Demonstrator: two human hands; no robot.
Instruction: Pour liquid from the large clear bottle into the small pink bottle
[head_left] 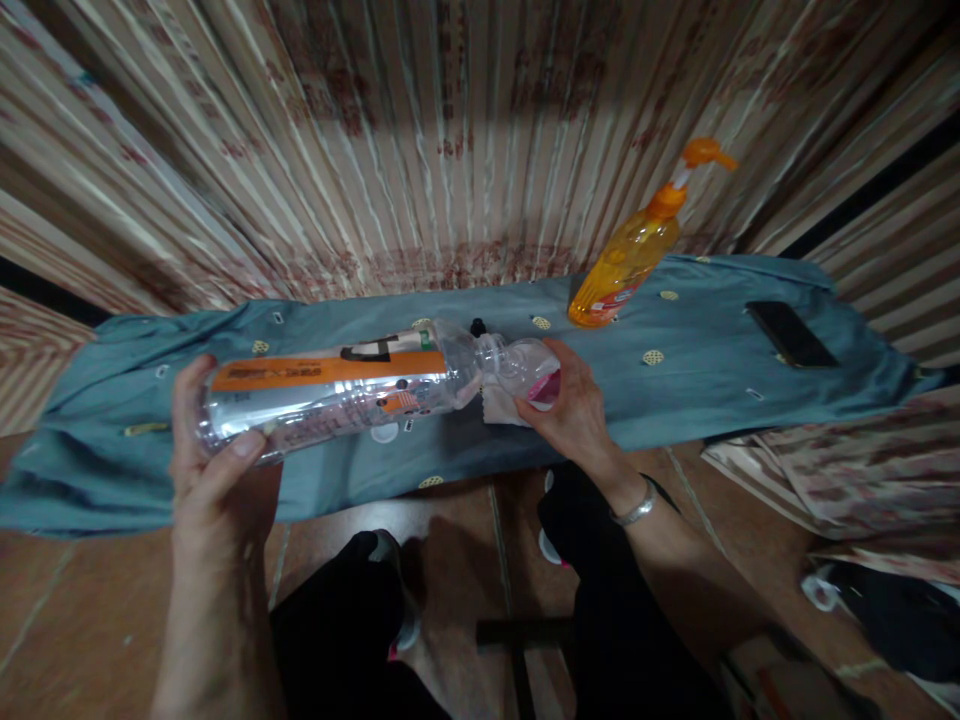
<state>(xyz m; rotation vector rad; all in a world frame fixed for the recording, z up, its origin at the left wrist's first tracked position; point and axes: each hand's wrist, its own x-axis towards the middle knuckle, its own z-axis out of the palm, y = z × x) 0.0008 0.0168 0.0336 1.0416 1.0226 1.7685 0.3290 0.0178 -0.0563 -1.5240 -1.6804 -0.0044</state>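
The left hand wraps its fingers round the base of a clear bottle held sideways above the desk; the right hand pinches a small container at its mouth.

orange pump bottle upright on blue cloth | black phone flat at right | striped curtain behind

The plastic bottle lies sideways between the left fingers and the right fingers. A small cup sits in the right fingers at the bottle's mouth. Beyond these fingers stands a pump dispenser; farther right lies a phone, both on the cloth.
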